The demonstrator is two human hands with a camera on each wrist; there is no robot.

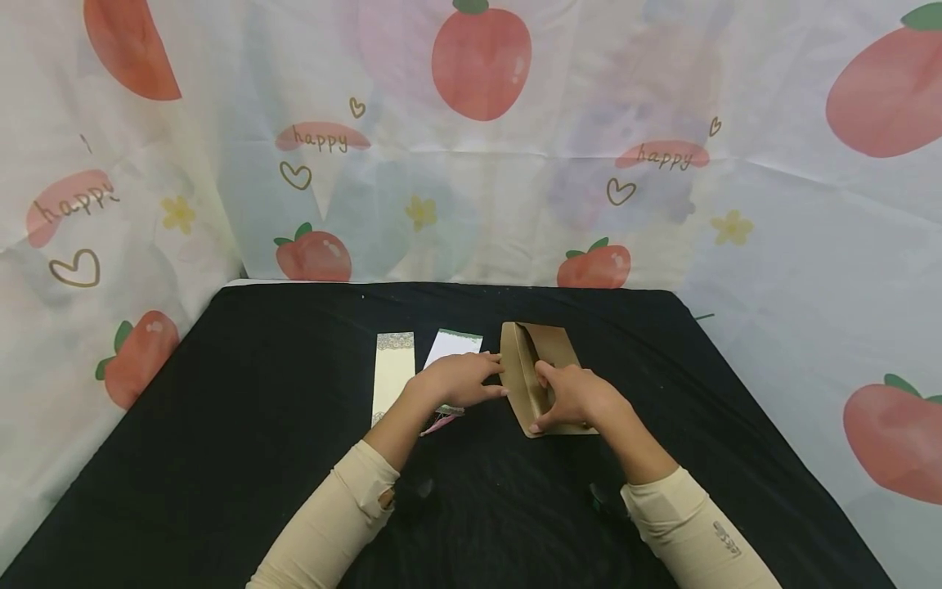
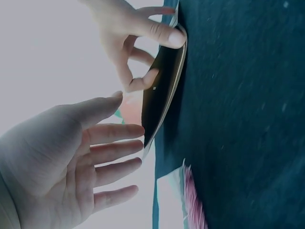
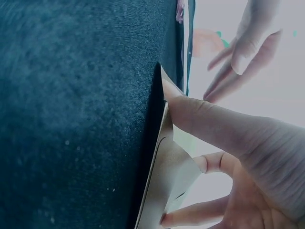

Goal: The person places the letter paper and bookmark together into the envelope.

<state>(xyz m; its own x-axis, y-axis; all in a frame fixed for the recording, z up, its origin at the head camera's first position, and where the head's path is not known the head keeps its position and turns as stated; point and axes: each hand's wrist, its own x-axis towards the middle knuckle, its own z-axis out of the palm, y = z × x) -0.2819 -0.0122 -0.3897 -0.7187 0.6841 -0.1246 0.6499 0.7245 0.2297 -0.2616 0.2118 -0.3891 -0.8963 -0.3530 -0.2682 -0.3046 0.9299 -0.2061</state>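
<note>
So there's a gold-brown envelope (image 1: 524, 380) lying just right of centre in the frame, opening gaping a bit along its left side. The right hand (image 1: 577, 391) is gripping it, thumb down on the lower left edge and a couple of bent fingers up by the opening. The left hand (image 1: 458, 380) is loose with fingers pretty much straight, tips right at the envelope's left edge; can't really tell if they're touching. Partly hidden under that hand, near the middle, is a white card (image 1: 450, 345) with a green top edge, and some pink tassel (image 1: 441, 422) pokes out below. Left of that lies a cream strip (image 1: 394, 372) with lacy ends. All of it's on a black tabletop (image 1: 221, 458), with a fruit-print curtain (image 1: 478, 204) filling the upper frame.
</note>
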